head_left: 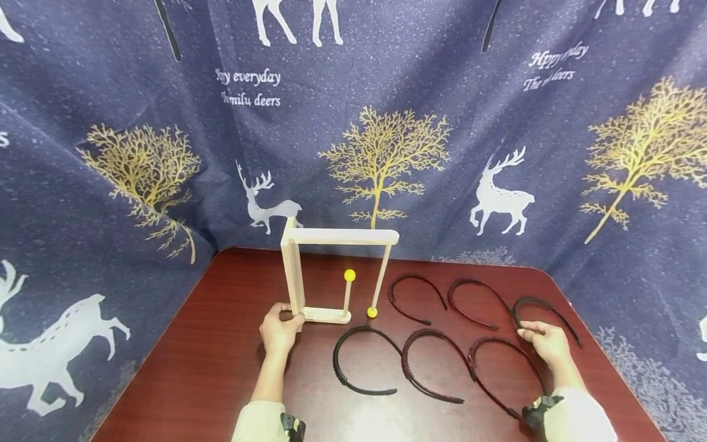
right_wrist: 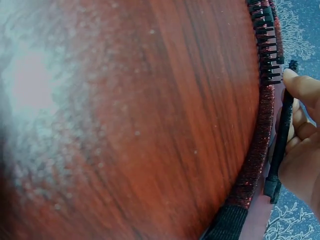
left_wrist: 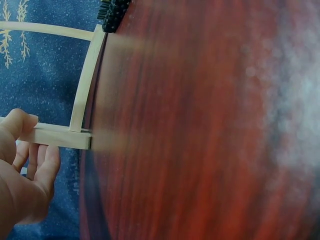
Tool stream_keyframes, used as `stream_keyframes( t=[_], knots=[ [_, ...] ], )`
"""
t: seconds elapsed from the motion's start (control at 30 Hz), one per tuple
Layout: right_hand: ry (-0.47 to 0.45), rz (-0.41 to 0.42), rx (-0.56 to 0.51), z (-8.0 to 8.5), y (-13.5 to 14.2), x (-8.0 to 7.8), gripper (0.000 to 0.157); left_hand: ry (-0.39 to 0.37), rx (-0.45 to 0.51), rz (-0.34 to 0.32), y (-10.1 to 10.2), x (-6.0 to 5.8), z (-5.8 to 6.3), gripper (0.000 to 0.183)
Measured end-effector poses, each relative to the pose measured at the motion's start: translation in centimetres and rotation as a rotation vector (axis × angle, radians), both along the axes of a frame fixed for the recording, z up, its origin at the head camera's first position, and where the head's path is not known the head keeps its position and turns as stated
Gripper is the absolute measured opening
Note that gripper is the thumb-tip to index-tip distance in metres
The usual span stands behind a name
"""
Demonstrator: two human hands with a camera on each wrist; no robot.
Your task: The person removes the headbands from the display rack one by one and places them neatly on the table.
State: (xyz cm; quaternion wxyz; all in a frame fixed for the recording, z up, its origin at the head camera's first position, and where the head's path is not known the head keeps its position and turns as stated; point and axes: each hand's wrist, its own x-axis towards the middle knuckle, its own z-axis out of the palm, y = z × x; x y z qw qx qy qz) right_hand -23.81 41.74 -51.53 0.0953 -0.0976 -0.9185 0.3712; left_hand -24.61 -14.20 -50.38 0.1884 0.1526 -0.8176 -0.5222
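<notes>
My left hand [head_left: 278,328] grips the lower part of a pale wooden stand [head_left: 342,236], thumb on one side and fingers on the other in the left wrist view. The stand has an upright side, a long top bar, a short lower bar and thin rods tipped with yellow balls [head_left: 350,275]. At the table's right, my right hand [head_left: 547,342] pinches a black headband [right_wrist: 282,135] between thumb and fingers. A dark red toothed headband [right_wrist: 257,145] lies close beside that hand in the right wrist view.
More headbands lie on the reddish-brown table [head_left: 204,362]: a black one [head_left: 337,362] in front of the stand, dark red ones [head_left: 405,356] to its right, and others [head_left: 452,298] farther back. A blue deer-patterned cloth [head_left: 309,147] hangs behind the table.
</notes>
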Motion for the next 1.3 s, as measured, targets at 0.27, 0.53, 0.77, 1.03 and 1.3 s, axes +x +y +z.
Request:
stream_keyframes(
  t=[0.27,0.53,0.77,1.03,1.3],
  knots=[
    [-0.03,-0.035,0.012,-0.1,0.0,-0.3,0.035,0.004,-0.006,0.008,-0.1,-0.1,-0.1,0.025],
    [-0.044,-0.029,0.041,-0.3,0.1,-0.4,0.035,-0.027,0.022,-0.016,-0.2,-0.1,0.0,0.025],
    [-0.038,-0.055,0.01,-0.2,-0.1,-0.2,0.04,-0.044,0.041,-0.021,-0.2,-0.1,-0.1,0.025],
    [-0.013,-0.077,-0.037,-0.1,-0.3,-0.3,0.044,-0.001,0.012,-0.001,-0.3,-0.3,-0.1,0.025],
    [0.114,-0.241,-0.596,0.8,-1.9,1.1,0.035,-0.039,-0.019,-0.059,-0.7,1.8,-0.3,0.039]
  ],
)
